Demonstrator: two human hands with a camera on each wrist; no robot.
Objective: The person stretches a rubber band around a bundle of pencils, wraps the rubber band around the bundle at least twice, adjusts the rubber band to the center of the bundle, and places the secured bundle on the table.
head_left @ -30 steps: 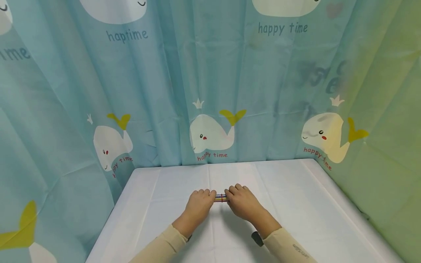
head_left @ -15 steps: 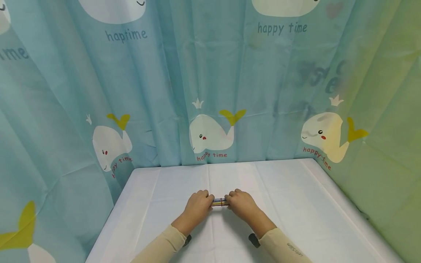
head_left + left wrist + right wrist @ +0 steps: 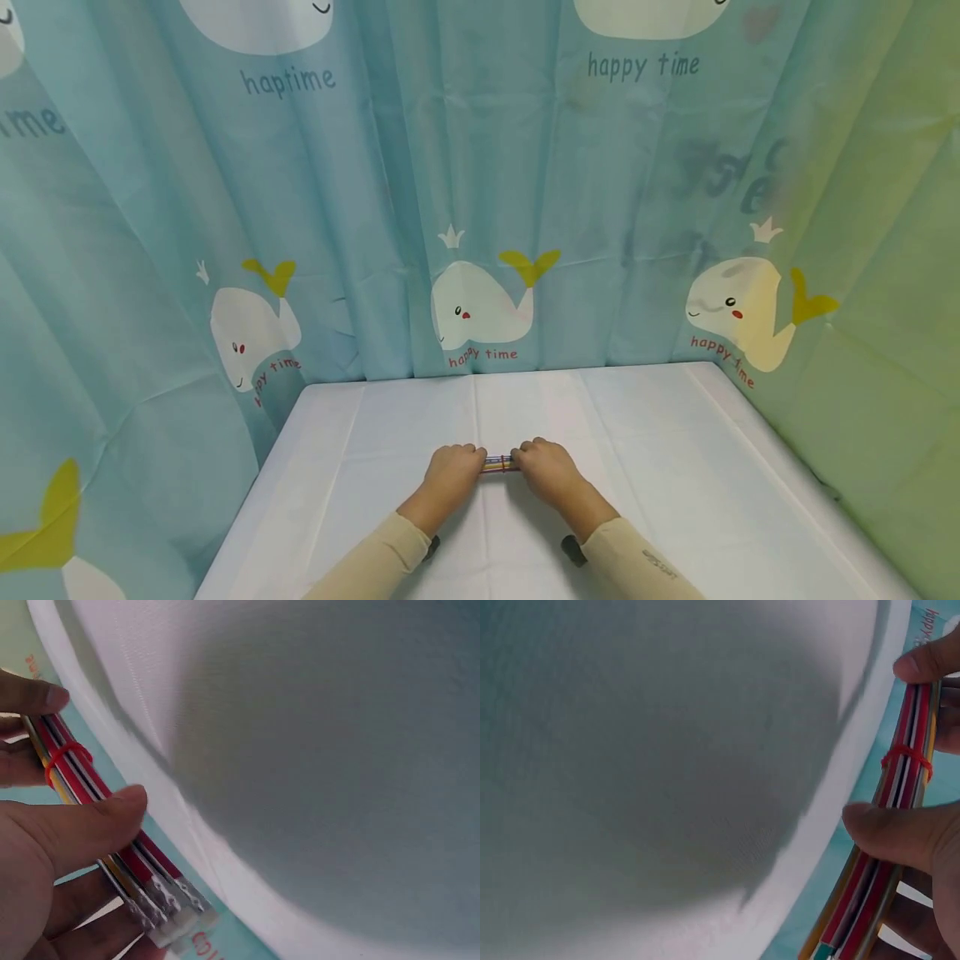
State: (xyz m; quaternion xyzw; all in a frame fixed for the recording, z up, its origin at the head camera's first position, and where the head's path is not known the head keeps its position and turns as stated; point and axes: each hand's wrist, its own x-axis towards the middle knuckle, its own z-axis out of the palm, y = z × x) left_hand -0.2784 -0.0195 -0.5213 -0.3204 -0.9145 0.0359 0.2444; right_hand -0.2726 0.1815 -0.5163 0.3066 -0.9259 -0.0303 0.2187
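A bundle of pencils [image 3: 495,465] is held level between both hands, above the table. Its red, yellow and dark striped barrels lie side by side, with a red elastic band [image 3: 906,752] around them between the hands. My left hand [image 3: 452,477] grips the end with white erasers [image 3: 180,927], its thumb lying across the barrels in the left wrist view. Toward the other end, my right hand [image 3: 551,472] grips the bundle, thumb on top and fingers beneath. The tips at that end run out of the right wrist view.
A white-covered table [image 3: 637,433] lies under the hands, which cast shadows on its cloth. Blue-green curtains [image 3: 360,208] printed with whales hang along its back and sides. Dark wrist devices [image 3: 573,551] show under the sleeves.
Both hands and the pencil bundle have come slightly down in the head view, toward the person, and a little to the left. Both grips stay on the bundle.
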